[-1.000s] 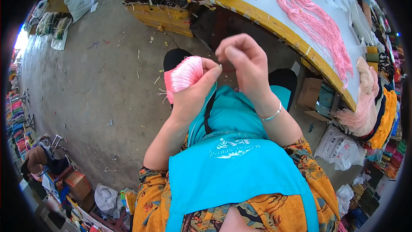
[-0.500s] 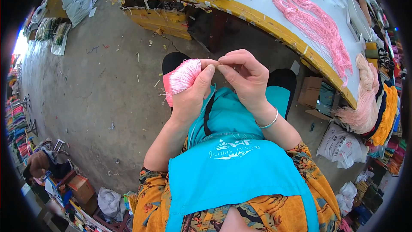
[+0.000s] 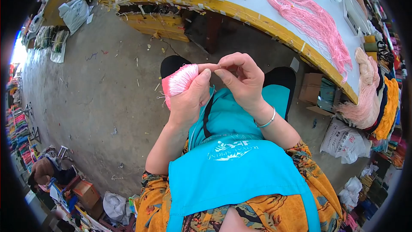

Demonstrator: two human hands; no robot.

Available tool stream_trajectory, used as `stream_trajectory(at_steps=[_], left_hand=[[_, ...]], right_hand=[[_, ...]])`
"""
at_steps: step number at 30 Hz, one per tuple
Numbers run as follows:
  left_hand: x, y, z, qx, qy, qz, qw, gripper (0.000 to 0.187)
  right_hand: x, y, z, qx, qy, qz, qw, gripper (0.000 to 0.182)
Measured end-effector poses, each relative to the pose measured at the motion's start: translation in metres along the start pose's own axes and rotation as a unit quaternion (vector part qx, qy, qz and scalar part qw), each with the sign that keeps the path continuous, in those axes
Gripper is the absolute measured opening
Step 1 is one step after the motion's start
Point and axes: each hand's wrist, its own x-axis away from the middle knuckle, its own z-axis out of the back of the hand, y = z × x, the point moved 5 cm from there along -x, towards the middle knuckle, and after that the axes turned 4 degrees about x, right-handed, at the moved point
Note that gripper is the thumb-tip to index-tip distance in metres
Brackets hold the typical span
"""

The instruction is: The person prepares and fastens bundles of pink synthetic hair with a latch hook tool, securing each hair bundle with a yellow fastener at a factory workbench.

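A bundle of glossy pink thread is wound over a darker pink piece, with loose ends sticking out at its left. My left hand is closed around it, index finger stretched to the right and thumb lying along the near side. Close by, my right hand is curled in a pinch, its thumb and index finger at the tip of my left index finger. Whatever lies between those fingertips is too small to make out. Both hands are above the lap, over a turquoise apron.
A long pink thread hank lies on the white table with its yellow edge. Pale pink and orange hanks hang at its right end. Below are an open cardboard box and a white plastic bag.
My right thumb has come down slightly from the index fingertip. The wound thread stays in my left hand, tilted a little differently. The whole view has shifted slightly.
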Motion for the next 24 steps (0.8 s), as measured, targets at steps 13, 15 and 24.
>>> stream_trajectory(at_steps=[13,15,24], left_hand=[[0.000,0.000,-0.002,-0.003,0.004,0.029,1.000,0.027],[-0.001,0.006,0.003,0.021,0.019,0.012,1.000,0.029],[-0.002,0.017,0.011,0.025,0.014,-0.013,1.000,0.030]], right_hand=[[0.002,0.011,0.009,-0.096,-0.006,-0.100,0.990,0.007],[0.001,0.026,0.013,-0.239,0.043,-0.219,0.945,0.012],[0.000,0.049,0.036,-0.434,0.097,-0.320,0.837,0.011]])
